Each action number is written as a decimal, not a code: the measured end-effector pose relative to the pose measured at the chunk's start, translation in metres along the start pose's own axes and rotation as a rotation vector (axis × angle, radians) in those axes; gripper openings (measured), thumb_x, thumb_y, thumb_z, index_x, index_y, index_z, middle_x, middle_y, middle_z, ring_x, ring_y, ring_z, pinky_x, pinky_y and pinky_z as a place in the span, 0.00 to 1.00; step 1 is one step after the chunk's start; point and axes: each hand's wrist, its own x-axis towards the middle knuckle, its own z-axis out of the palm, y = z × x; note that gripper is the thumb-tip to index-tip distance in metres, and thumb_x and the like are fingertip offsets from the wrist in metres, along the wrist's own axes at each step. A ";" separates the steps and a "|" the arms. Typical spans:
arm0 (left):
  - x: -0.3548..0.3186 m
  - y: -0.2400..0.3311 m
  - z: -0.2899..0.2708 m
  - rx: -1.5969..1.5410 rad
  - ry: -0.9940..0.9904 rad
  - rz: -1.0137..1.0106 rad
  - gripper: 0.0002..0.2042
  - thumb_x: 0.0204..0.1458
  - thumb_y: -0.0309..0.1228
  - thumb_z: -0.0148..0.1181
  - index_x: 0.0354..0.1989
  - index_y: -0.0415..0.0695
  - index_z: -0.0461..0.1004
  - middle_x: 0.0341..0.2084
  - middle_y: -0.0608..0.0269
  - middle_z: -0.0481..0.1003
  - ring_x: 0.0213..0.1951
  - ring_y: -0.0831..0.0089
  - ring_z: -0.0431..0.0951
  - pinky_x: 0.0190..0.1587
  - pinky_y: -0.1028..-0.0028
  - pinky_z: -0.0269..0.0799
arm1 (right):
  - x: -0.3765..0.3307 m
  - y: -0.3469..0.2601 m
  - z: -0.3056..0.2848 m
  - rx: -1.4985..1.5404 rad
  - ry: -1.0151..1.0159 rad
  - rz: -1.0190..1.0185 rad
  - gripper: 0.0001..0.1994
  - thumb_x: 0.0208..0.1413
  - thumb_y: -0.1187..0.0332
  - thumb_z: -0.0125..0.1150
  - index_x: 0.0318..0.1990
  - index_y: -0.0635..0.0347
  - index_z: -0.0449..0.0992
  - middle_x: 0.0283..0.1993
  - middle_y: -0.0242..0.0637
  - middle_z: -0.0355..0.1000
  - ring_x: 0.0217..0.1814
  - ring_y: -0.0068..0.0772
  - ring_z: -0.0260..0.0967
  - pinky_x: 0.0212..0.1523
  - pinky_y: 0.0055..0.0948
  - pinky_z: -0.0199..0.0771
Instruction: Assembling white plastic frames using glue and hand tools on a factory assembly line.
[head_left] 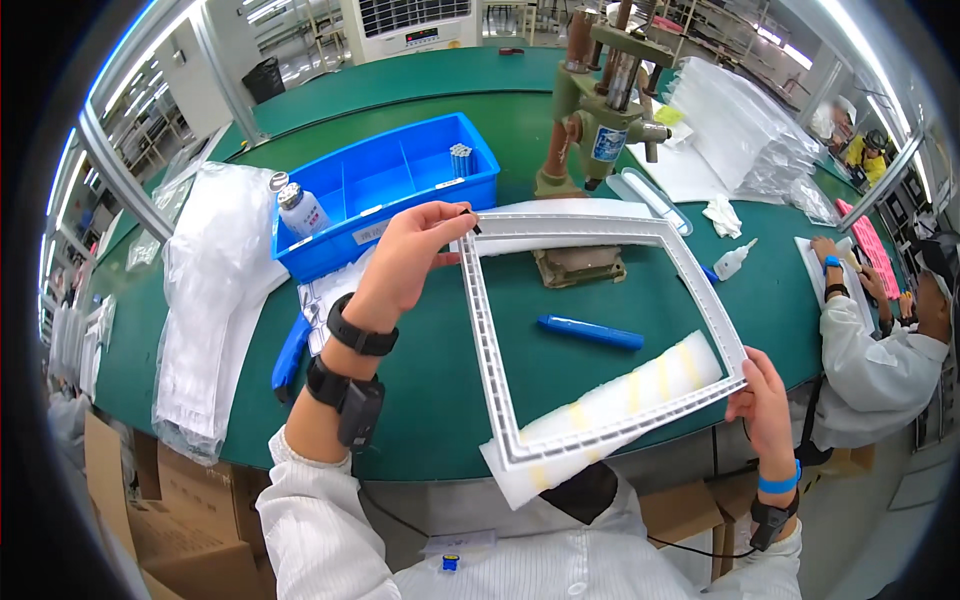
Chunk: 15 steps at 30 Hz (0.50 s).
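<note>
A white rectangular plastic frame (488, 345) is held tilted above the green table, gripped at two opposite corners. My left hand (405, 262) pinches its far left corner, where a small black piece (471, 222) shows by the fingertips; I cannot tell what that piece is. At the near right corner, my right hand (765, 405) closes its fingers and thumb on the frame. Through the opening I see a blue marker-like stick (590, 332) lying on the table. A white foam roll with yellow stripes (650, 388) lies at the near edge, partly under the frame.
A green bench press (590, 120) stands behind the frame. Beyond my left hand is a blue divided bin (375, 180) with a bottle (302, 210). Plastic-wrapped sheets (215, 300) lie left, more bags (745, 130) far right. A small dropper bottle (733, 262) and a co-worker (880, 350) are right.
</note>
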 end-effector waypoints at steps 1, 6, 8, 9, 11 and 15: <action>-0.011 0.003 0.000 -0.010 -0.007 0.003 0.11 0.57 0.34 0.63 0.44 0.42 0.78 0.44 0.66 0.77 0.45 0.77 0.75 0.47 0.71 0.72 | -0.001 -0.001 -0.002 0.014 0.001 -0.012 0.20 0.67 0.61 0.51 0.60 0.62 0.67 0.30 0.32 0.73 0.20 0.22 0.70 0.21 0.21 0.72; -0.084 0.006 0.005 -0.212 -0.017 -0.051 0.08 0.58 0.30 0.60 0.42 0.40 0.77 0.60 0.56 0.69 0.53 0.71 0.73 0.53 0.66 0.72 | 0.003 -0.020 -0.028 -0.053 -0.010 -0.067 0.19 0.67 0.59 0.47 0.56 0.61 0.72 0.33 0.29 0.74 0.25 0.18 0.70 0.21 0.19 0.69; -0.122 0.001 0.009 -0.252 0.027 -0.063 0.07 0.58 0.27 0.58 0.40 0.37 0.76 0.61 0.52 0.66 0.55 0.67 0.73 0.55 0.63 0.72 | 0.019 -0.029 -0.017 -0.077 -0.014 -0.079 0.18 0.67 0.58 0.48 0.56 0.60 0.72 0.33 0.28 0.73 0.26 0.17 0.70 0.22 0.19 0.69; -0.142 0.001 0.009 -0.244 0.038 -0.045 0.06 0.58 0.26 0.58 0.39 0.36 0.76 0.62 0.49 0.65 0.55 0.65 0.72 0.56 0.62 0.72 | 0.029 -0.034 -0.009 -0.106 -0.037 -0.090 0.18 0.66 0.58 0.49 0.55 0.59 0.73 0.33 0.27 0.72 0.27 0.17 0.70 0.23 0.19 0.69; -0.170 -0.001 0.015 -0.280 0.021 -0.014 0.04 0.54 0.21 0.56 0.36 0.35 0.75 0.60 0.46 0.66 0.56 0.60 0.72 0.56 0.61 0.73 | 0.052 -0.046 -0.007 -0.137 -0.035 -0.098 0.17 0.66 0.57 0.49 0.54 0.58 0.73 0.33 0.27 0.70 0.28 0.16 0.69 0.24 0.19 0.69; -0.225 -0.007 0.022 -0.118 0.015 0.054 0.08 0.40 0.15 0.55 0.28 0.36 0.77 0.58 0.45 0.67 0.57 0.61 0.67 0.62 0.60 0.61 | 0.112 -0.067 0.026 -0.247 -0.171 -0.142 0.16 0.65 0.53 0.52 0.51 0.53 0.73 0.34 0.24 0.66 0.32 0.15 0.63 0.31 0.19 0.65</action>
